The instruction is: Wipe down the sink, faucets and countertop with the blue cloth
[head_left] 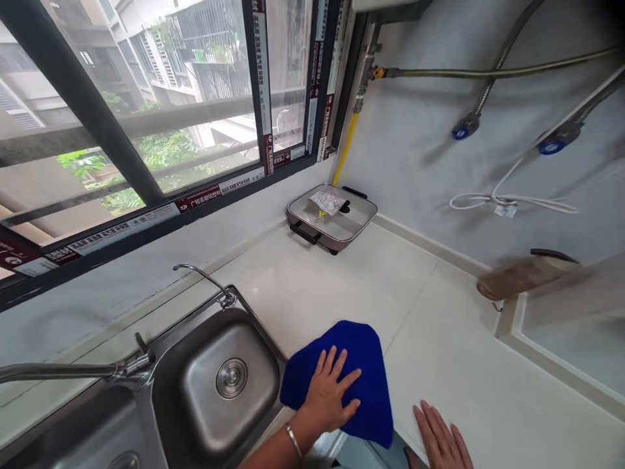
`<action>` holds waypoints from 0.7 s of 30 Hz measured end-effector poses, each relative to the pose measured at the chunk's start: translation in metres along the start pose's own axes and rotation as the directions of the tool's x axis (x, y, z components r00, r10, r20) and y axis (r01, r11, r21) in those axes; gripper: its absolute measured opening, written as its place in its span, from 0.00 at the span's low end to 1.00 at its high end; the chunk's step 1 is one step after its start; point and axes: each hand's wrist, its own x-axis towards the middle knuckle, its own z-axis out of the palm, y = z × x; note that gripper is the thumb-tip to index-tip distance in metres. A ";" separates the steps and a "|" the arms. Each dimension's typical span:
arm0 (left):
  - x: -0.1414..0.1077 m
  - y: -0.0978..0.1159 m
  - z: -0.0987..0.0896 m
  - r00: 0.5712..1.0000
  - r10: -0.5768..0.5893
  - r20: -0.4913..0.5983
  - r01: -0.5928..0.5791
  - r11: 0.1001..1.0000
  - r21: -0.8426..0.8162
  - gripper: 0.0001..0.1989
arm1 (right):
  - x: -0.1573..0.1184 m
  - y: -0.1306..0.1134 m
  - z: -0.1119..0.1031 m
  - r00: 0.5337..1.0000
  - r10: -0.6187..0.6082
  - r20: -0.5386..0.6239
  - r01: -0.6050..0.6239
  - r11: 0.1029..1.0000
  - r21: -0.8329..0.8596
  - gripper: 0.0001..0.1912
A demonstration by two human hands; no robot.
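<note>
A blue cloth (368, 365) lies spread on the white countertop (430, 352), just right of the sink, with one corner hanging past the front edge. My left hand (328, 391) rests flat on top of it, fingers spread, a silver bangle at the wrist. To the right of the cloth, my right hand (439, 436) is at the counter's front edge with its fingers stretched out and nothing in them. The lower part of that hand is cut off by the frame.
A double steel sink (263, 397) with a tap (131, 365) and a smaller spout (209, 277) is on the left. An electric pan with a glass lid (336, 225) stands in the back corner. A brown object (517, 277) with a dark handle is at the right wall, under hoses.
</note>
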 end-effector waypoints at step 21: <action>0.137 -0.215 -0.138 0.724 -0.557 -0.408 0.679 0.681 0.275 0.35 | 0.024 -0.008 -0.021 0.962 0.119 0.245 -0.112 0.993 -0.042 0.44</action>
